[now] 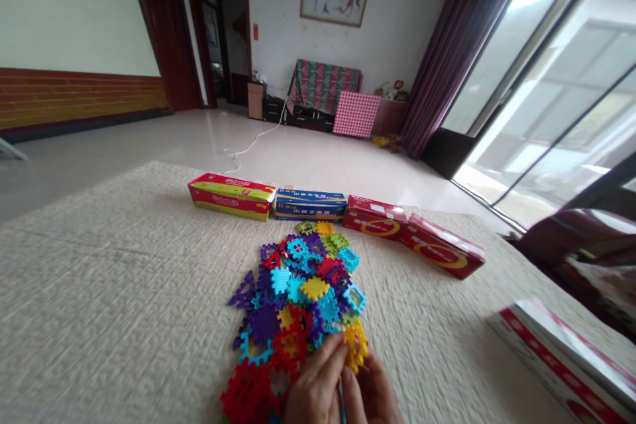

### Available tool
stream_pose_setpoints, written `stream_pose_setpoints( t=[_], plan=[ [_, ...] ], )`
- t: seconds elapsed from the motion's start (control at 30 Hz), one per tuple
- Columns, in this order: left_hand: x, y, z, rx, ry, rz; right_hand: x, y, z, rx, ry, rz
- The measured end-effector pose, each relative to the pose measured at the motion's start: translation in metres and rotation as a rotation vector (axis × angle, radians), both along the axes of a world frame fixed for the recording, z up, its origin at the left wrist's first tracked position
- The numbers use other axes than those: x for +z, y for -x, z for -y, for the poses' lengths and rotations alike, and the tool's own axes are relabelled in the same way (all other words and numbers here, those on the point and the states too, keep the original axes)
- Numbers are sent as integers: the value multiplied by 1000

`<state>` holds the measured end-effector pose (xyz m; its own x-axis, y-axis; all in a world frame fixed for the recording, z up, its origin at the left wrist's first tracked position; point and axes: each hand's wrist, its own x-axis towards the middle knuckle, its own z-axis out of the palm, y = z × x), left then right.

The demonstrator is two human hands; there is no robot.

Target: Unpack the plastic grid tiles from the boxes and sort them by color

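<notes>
At the bottom of the view, my left hand (314,385) and my right hand (378,389) are close together, fingers bent inward. Both grip a yellow interlocking plastic tile (356,344) with a notched edge. A thin strip of blue (342,399) shows between the hands; the fingers hide most of it. Just beyond and to the left spreads a pile of notched plastic tiles in several colours, among them a red tile (246,389), a purple tile (265,323) and a light blue tile (281,279).
Behind the pile stand a red-and-yellow box (232,196), a blue box (311,205) and two red boxes, one nearer the right (444,245). A white-and-red box (561,361) lies at lower right. Everything rests on a beige woven cover (124,291).
</notes>
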<state>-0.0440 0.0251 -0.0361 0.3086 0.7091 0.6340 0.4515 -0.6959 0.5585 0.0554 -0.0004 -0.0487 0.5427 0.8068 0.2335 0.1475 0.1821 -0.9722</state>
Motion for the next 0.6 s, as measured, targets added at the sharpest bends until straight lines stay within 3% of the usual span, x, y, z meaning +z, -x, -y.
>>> stream_pose_setpoints(
  t=[0.1,0.2,0.37,0.5,0.6],
  plan=[
    [4,0,-2,5,4,-2,8,-6,-10,-17,57,53],
    [24,3,-13,54,-18,29,24,-30,-24,41,54,183],
    [60,23,-71,129,-42,120,36,-101,-59,-7,109,261],
    [50,41,-127,83,-47,-43,31,-144,-98,-38,129,300],
    [34,47,-147,18,-43,-248,26,-160,-121,-96,149,374]
  ],
)
